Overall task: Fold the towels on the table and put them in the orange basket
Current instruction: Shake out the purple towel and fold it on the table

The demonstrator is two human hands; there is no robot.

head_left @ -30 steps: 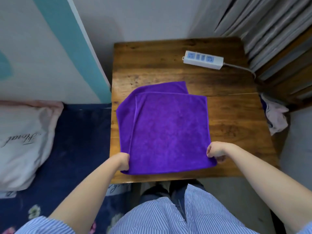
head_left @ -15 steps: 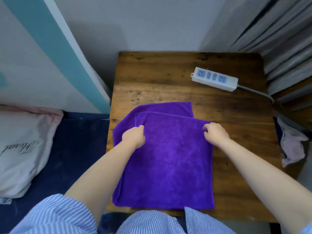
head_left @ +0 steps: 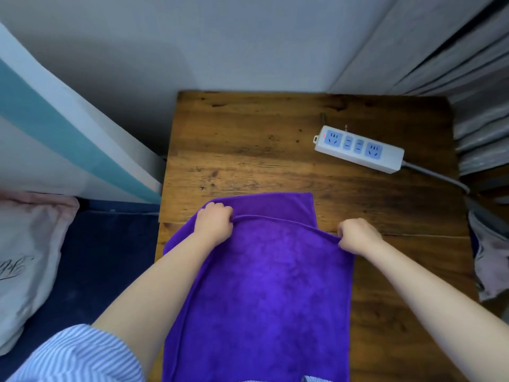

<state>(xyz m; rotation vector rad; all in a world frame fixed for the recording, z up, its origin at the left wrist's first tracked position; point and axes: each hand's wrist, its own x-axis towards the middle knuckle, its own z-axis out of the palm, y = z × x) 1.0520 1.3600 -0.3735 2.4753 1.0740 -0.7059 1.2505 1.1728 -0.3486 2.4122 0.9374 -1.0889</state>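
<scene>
While a purple towel lies spread over the near half of a wooden table, its upper layer is gripped along the far edge by both hands. The left hand is curled round the left corner of that edge, with the fingers tucked over the hem, and the right hand is closed on the right corner in the same way. Between the two hands the hem is drawn into a slightly raised ridge. A lower layer of the towel is seen beyond this ridge, lying flat on the wood and reaching a little farther back. The near end of the towel is carried past the front edge of the table and is cut off by the bottom of the view.

A white power strip with blue sockets is set at an angle on the far right part of the table, well apart from the towel, and a grey cable is led from it off the right side. A pale crumpled cloth is seen at the right edge of the view, beside the table. A pale pillow with script lettering is laid on a dark blue surface to the left. Striped blue-and-white sleeves are worn on the arms. The orange basket is not seen in this view.
</scene>
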